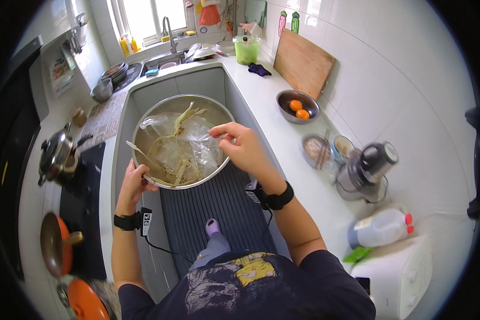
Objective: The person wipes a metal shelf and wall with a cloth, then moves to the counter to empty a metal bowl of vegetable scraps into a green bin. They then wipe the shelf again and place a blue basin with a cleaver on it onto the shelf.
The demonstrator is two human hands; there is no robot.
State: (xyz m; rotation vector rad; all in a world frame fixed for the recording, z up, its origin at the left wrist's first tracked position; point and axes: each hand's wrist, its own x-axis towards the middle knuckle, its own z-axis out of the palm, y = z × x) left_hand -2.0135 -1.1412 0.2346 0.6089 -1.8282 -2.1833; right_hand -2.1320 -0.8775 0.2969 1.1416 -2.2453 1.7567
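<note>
My left hand (138, 182) grips the lower left rim of a large stainless steel basin (147, 110), held up over the floor between the counters. Crumpled clear plastic bags (200, 138) lie inside it, along with dry, pale plant leaves (180, 122) and brownish scraps around the bottom. One leaf end sticks out past the left rim. Over the basin's right side, my right hand (240, 144) pinches the edge of the clear plastic between thumb and fingers. That palm is turned away from view.
On the right counter stand a steel bowl (290, 116) with two orange fruits, a food chopper (360, 176) and a wooden cutting board (302, 62). To the left are a steel pot (58, 154), a black cooktop (86, 224) and an orange pan (56, 244). A sink (160, 64) is at the far end.
</note>
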